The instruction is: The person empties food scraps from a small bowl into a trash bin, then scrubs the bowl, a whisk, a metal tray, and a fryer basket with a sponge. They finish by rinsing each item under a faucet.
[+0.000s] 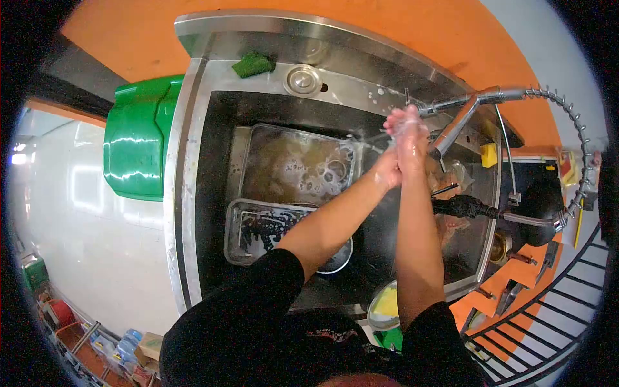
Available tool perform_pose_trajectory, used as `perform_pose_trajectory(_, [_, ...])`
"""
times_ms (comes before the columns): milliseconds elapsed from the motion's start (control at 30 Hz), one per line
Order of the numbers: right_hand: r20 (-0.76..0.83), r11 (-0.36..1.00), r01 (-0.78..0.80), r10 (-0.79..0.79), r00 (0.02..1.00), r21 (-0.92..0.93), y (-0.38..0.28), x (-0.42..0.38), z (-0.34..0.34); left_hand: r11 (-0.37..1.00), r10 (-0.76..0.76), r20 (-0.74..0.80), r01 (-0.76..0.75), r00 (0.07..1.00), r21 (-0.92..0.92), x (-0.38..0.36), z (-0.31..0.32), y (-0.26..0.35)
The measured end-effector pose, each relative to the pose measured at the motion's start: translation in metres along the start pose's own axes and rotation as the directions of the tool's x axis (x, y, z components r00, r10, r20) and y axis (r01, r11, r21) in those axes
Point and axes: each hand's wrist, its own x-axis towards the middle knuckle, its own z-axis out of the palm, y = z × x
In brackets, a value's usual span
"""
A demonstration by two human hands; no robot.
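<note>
Wet and streaked with suds, my two hands are pressed together under the faucet (433,108) at the upper right of the sink. My left hand (389,165) comes in from the left and lies against the palm and wrist of my right hand (412,137). Their fingers overlap and blur with water and foam, so how far each is closed is unclear. No separate object shows between them. Below and left of them, a large metal tray (284,161) holds murky, sudsy water. A smaller tray (233,240) with suds sits nearer me, partly behind my left forearm.
A green scrub pad (253,64) and a round metal strainer (303,80) lie on the back ledge. A yellow sponge (489,155) is at the right rim. A spring hose (583,138) arches at the right. A bowl with something yellow (387,303) is near my body.
</note>
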Motion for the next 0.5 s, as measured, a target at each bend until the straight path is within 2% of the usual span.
perform_pose_trajectory(33, [-0.058,0.997,0.058,-0.06,0.997,-0.05,-0.001,-0.004,0.004,0.99,-0.022,-0.05,0.029,0.999,0.137,0.0,-0.005,-0.003])
perform_pose_trajectory(67, [-0.06,0.997,0.056,-0.059,0.996,-0.052,0.0,-0.007,0.0,0.986,-0.148,-0.116,0.156,0.982,0.065,-0.002,0.001,0.005])
perform_pose_trajectory(100, [0.131,0.984,-0.077,0.056,0.99,0.16,0.0,-0.01,-0.01,0.987,-0.139,0.108,0.128,0.984,0.101,0.023,-0.039,0.008])
perform_pose_trajectory(133, [0.335,0.912,-0.243,0.127,0.934,0.331,-0.001,-0.012,-0.02,0.989,-0.122,0.338,0.085,0.933,0.122,0.047,-0.079,0.011])
perform_pose_trajectory(167, [0.534,0.787,-0.422,0.143,0.834,0.449,-0.005,-0.015,-0.025,0.992,-0.1,0.539,0.039,0.836,0.122,0.071,-0.117,0.014])
perform_pose_trajectory(200, [0.414,0.817,-0.33,0.125,0.902,0.472,-0.004,-0.018,-0.02,1.0,0.0,0.307,-0.003,0.952,0.009,0.029,-0.048,0.013])
perform_pose_trajectory(233, [0.405,0.819,-0.318,0.116,0.907,0.478,-0.001,-0.011,-0.022,1.0,-0.014,0.306,0.011,0.952,0.011,0.012,-0.027,0.009])
perform_pose_trajectory(300, [0.6,0.434,-0.546,0.016,0.8,0.716,0.0,0.028,-0.039,0.981,0.019,0.024,-0.014,1.0,-0.195,-0.006,0.002,-0.006])
perform_pose_trajectory(333, [0.594,0.455,-0.528,-0.004,0.804,0.717,0.001,0.046,-0.043,0.995,-0.017,-0.021,0.015,1.0,-0.102,-0.029,0.025,-0.015])
perform_pose_trajectory(367, [0.584,0.475,-0.503,-0.027,0.811,0.722,0.006,0.055,-0.039,0.974,-0.196,0.115,0.207,0.974,-0.092,-0.044,0.023,-0.024])
perform_pose_trajectory(400, [0.499,0.469,-0.472,0.075,0.863,0.746,-0.005,0.048,-0.028,0.959,-0.264,0.0,0.262,0.965,-0.109,-0.06,0.034,-0.034])
perform_pose_trajectory(433, [0.411,0.455,-0.447,0.182,0.894,0.771,-0.014,0.043,-0.012,0.967,-0.253,-0.064,0.255,0.965,0.023,-0.073,0.039,-0.041])
perform_pose_trajectory(467, [0.55,0.401,-0.5,-0.01,0.835,0.767,-0.003,0.048,-0.017,0.958,-0.223,-0.116,0.239,0.968,0.161,-0.08,0.044,-0.04])
perform_pose_trajectory(500, [0.655,0.364,-0.566,-0.201,0.728,0.74,0.007,0.05,-0.03,0.953,-0.285,-0.131,0.295,0.95,0.072,-0.08,0.053,-0.029])
